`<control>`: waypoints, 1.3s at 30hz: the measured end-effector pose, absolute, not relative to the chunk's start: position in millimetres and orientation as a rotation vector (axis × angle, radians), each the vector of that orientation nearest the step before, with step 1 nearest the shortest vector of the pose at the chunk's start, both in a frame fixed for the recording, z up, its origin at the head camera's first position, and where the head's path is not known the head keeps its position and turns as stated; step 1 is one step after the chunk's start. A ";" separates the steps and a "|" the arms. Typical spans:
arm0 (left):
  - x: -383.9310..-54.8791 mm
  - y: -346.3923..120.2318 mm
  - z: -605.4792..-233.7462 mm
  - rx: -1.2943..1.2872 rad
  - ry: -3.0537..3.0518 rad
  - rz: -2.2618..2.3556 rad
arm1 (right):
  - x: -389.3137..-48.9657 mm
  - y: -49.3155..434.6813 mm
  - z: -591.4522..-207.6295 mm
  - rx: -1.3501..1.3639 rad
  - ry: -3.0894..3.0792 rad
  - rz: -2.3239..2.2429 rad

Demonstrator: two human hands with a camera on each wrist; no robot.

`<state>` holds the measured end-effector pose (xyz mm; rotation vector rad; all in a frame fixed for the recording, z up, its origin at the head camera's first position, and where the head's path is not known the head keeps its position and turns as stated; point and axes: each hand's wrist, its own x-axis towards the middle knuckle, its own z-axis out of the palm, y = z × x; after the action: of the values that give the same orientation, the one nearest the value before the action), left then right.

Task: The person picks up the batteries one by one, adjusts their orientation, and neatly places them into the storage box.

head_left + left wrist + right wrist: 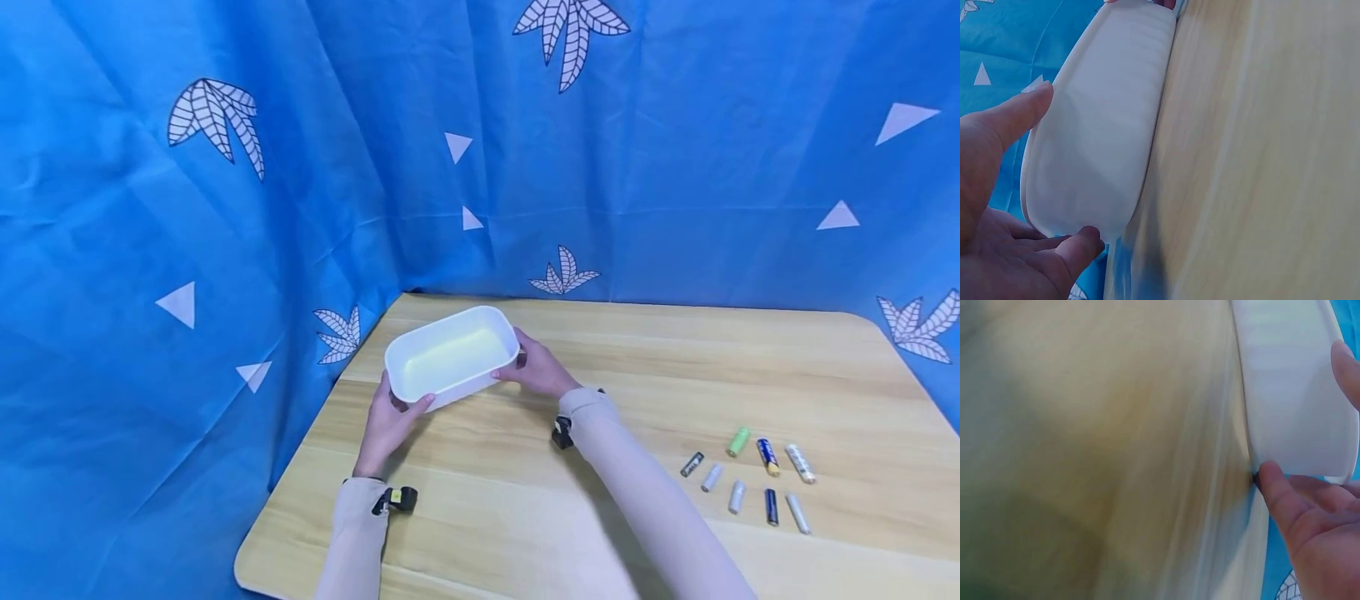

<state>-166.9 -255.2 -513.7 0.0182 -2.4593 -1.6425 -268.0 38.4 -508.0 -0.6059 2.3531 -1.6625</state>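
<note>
A white rectangular plastic box [453, 354] with rounded corners stands toward the table's back left, its hollow inside facing up and bare. My left hand [387, 429] grips its left end, thumb along the near wall and fingers round the end. At the other end my right hand [538, 367] holds it in the same way. Both wrist views show the box's long side wall [1100, 119] close to the tabletop. Whether its base touches the wood I cannot tell. The thumb and fingertips of the right hand [1322, 531] lie against the box's end [1300, 419].
On the right of the wooden table [525, 492] lie several loose batteries, among them a green one [738, 442], a blue and gold one [768, 457] and a dark blue one [771, 507]. A blue patterned curtain [637, 167] hangs behind and to the left.
</note>
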 end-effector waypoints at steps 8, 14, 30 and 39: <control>-173.0 -242.7 -508.8 -0.037 -2.499 -1.651 | -258.2 57.1 -506.7 -0.582 2.347 -1.739; -175.9 -229.3 -508.1 -0.076 -2.525 -1.674 | -247.7 74.9 -508.3 -0.539 2.409 -1.733; -190.7 -191.0 -514.3 -0.302 -2.522 -1.847 | -206.5 124.8 -512.6 -0.424 2.510 -1.818; -194.5 -170.4 -519.2 -0.349 -2.542 -1.885 | -183.0 145.4 -512.8 -0.319 2.580 -1.779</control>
<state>-194.5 -170.4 -519.2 -0.3491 -2.5424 -1.8851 -183.0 145.4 -512.8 -0.3188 2.5802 -1.7792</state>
